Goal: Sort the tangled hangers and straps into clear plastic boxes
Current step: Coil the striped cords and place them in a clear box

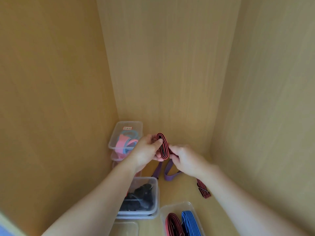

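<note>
While the left hand (146, 150) pinches the folded red strap (162, 145) and the right hand (185, 160) grips its trailing length, the rest is best wound in tight, flat loops.

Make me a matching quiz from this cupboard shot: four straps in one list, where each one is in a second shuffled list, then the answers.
Straps:
1. purple strap
2. blue strap
3. pink strap
4. folded red striped strap

Places:
A. held between the left hand and the right hand
B. in the labelled box at the back
C. loose on the cupboard floor
D. in the near right box, beside a dark red strap

Pairs: 1-C, 2-D, 3-B, 4-A
</note>
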The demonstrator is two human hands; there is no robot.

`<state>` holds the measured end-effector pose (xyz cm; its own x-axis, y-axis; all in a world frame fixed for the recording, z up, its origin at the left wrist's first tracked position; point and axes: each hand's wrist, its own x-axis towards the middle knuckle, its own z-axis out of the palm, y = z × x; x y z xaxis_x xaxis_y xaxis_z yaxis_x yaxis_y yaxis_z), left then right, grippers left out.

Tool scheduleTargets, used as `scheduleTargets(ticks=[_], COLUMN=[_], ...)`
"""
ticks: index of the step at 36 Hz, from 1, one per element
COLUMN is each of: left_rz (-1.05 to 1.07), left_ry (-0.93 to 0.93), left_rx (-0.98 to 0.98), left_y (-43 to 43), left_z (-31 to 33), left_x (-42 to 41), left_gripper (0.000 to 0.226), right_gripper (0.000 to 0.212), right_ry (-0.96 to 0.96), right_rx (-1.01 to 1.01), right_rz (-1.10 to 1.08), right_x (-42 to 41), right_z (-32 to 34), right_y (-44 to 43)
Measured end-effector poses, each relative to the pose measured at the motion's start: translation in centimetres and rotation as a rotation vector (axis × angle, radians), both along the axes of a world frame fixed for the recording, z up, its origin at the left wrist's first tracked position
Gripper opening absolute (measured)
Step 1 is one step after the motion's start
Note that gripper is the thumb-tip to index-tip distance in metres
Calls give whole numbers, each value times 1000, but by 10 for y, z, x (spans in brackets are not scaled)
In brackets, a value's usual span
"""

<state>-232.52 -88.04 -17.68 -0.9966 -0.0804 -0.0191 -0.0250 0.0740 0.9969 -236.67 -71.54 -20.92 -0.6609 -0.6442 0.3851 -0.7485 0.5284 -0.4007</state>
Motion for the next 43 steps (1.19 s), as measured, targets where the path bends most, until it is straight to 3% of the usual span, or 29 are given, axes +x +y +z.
scheduleTargets(ticks=[4, 13, 20, 24, 26, 31, 35, 38, 43], left_rz=[6, -23, -6, 20, 38, 16, -125, -211, -183], left_ry=[-4, -49, -69, -78, -102, -22, -54, -95, -63], left_rx=[81, 282, 289, 313, 241, -454, -610, -470, -242], left_y=[3, 5, 3, 2, 1, -6, -9, -10, -6], left_z=[-2, -7, -6, -9, -9, -2, 1, -7, -16], left_x=[-1, -3, -7, -8, -8, -10, -7, -6, -6], left_gripper=[21, 22, 39, 37, 31, 22, 35, 31, 23], right_gripper=[31, 22, 22, 19, 19, 23, 20, 20, 26], right_ry=[-56, -13, 4, 6, 16, 60, 123, 107, 80], right_rx=[-81, -96, -69, -60, -28, 129, 242, 225, 125], right_rz=[8, -38, -14, -4, -6, 8, 63, 91, 65], right_x=[3, 1, -5, -5, -5, -10, -8, -6, -7], right_z=[0, -3, -6, -4, -3, 5, 13, 15, 10], right_y=[0, 9, 20, 20, 20, 25, 24, 25, 28])
